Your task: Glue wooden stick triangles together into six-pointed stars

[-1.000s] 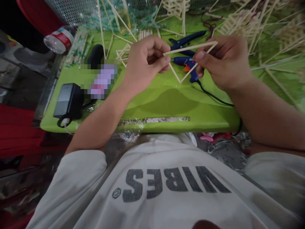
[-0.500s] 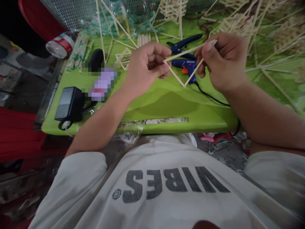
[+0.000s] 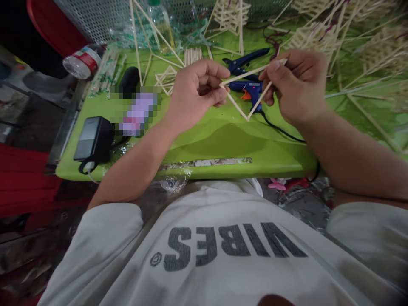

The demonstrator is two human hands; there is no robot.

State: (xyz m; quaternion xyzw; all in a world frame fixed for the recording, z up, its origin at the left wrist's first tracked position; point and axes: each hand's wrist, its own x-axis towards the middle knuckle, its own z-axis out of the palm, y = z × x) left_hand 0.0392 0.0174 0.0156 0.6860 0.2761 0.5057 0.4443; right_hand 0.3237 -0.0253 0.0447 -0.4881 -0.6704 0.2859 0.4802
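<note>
A small triangle of thin wooden sticks (image 3: 239,110) hangs above the green table (image 3: 223,144). My left hand (image 3: 197,91) pinches its left corner between thumb and fingers. My right hand (image 3: 295,85) pinches the upper right corner, fingers closed. Just behind the triangle a blue glue gun (image 3: 247,90) with an orange trigger lies on the table, its black cord running off to the right.
Blue pliers (image 3: 245,60), a bundle of sticks (image 3: 193,54) and several finished stick frames (image 3: 315,34) fill the back of the table. At the left lie a black adapter (image 3: 92,140), a black cylinder (image 3: 129,80) and a plastic bottle (image 3: 83,61).
Both hands have kept their pinch on the stick triangle and tilted it slightly; the right corner has shifted a little lower and to the left.
</note>
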